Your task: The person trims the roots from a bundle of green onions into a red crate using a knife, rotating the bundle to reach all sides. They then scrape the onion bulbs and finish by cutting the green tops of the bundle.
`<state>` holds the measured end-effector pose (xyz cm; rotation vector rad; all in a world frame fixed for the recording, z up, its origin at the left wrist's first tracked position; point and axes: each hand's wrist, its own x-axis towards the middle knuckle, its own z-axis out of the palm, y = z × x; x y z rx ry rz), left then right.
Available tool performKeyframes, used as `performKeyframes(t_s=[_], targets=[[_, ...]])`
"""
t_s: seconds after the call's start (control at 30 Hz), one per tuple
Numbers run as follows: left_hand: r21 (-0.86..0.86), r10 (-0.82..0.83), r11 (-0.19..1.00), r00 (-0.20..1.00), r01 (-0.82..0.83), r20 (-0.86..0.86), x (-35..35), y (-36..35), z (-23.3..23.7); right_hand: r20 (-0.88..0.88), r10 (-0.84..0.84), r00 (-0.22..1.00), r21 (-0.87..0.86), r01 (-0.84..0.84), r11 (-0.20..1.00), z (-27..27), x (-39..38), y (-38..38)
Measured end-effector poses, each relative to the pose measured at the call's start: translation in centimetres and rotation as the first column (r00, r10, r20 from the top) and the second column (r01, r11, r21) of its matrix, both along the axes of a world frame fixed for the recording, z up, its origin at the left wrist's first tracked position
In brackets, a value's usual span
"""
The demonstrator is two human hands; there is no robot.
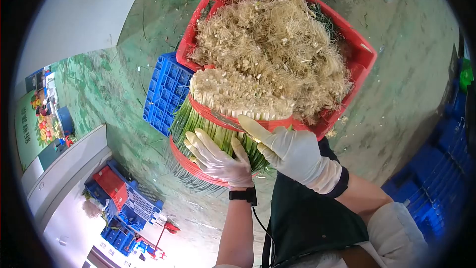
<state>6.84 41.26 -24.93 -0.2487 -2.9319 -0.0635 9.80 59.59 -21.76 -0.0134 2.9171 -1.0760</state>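
A thick bundle of green onions point(218, 128) is wrapped in red bands, its pale trimmed root ends point(233, 93) facing the red crate point(364, 62). My left hand point(218, 161), in a thin glove with pale fingertips, lies spread on the green stalks between the upper red band point(277, 123) and the lower red band point(186, 161). My right hand point(290, 151), gloved as well, is closed at the bundle's right side, with one finger stretched along the upper band. From that finger a thin greyish strip point(227, 121), which looks like a knife blade, runs left across the band; its handle is hidden.
Cut roots point(272, 44) are heaped in the red crate. A blue crate point(166, 92) stands at its left, partly under the bundle. Blue pallets point(431, 164) line the right side, and more crates point(121, 198) stand lower left. Scraps lie on the green floor point(153, 25).
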Motion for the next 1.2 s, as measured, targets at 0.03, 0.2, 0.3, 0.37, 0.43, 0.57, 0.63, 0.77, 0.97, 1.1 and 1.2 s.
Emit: performKeyframes(t_s=[0.03, 0.2, 0.3, 0.37, 0.43, 0.57, 0.63, 0.77, 0.97, 1.1, 1.2], targets=[[0.002, 0.022, 1.0, 0.999, -0.022, 0.024, 0.1, 0.1, 0.0, 0.0, 0.003, 1.0, 0.036, -0.003, 0.999, 0.1, -0.1, -0.2], [-0.079, 0.052, 0.996, 0.996, -0.047, 0.07, 0.0, -0.6, -0.6, 0.106, -0.018, 0.994, 0.261, -0.01, 0.965, 1.2, -1.8, -2.1], [-0.075, 0.053, 0.996, 0.997, -0.048, 0.064, -0.1, -0.4, -0.7, 0.047, -0.061, 0.997, 0.22, 0.049, 0.974, 1.0, -2.4, -1.7], [-0.061, 0.003, 0.998, 0.999, -0.001, 0.042, -0.4, -0.6, -0.6, 0.251, -0.008, 0.968, 0.183, -0.039, 0.982, 2.4, -2.6, 0.1], [-0.083, 0.033, 0.996, 0.997, -0.027, 0.07, -0.2, 0.3, 0.0, 0.249, 0.014, 0.968, 0.216, -0.069, 0.974, 2.2, -2.0, 0.9], [-0.109, 0.075, 0.992, 0.99, -0.062, 0.123, 0.3, 0.9, 0.1, 0.119, 0.008, 0.993, 0.112, -0.021, 0.994, -0.8, -2.4, 0.3], [-0.093, 0.053, 0.995, 0.99, -0.041, 0.129, -0.1, 0.5, 0.2, 0.01, 0.018, 1.0, 0.102, -0.019, 0.995, 0.1, -2.1, 0.7], [-0.165, 0.082, 0.985, 0.988, -0.059, 0.133, 0.2, 0.3, -0.3, 0.22, 0.039, 0.975, 0.068, -0.055, 0.996, 1.4, -1.9, 1.3], [-0.11, 0.058, 0.993, 0.989, -0.043, 0.135, -0.1, 0.3, 0.3, 0.201, 0.073, 0.977, 0.063, -0.087, 0.994, 2.8, -2.4, 2.9], [-0.144, 0.081, 0.988, 0.984, -0.058, 0.157, 0.6, 0.9, 0.1, 0.275, 0.042, 0.96, 0.108, -0.074, 0.991, 1.1, -3.0, 1.3], [-0.159, 0.068, 0.986, 0.99, -0.049, 0.121, 0.2, 0.8, 0.1, 0.135, 0.061, 0.989, 0.103, -0.075, 0.992, 0.4, -3.1, 2.0]])
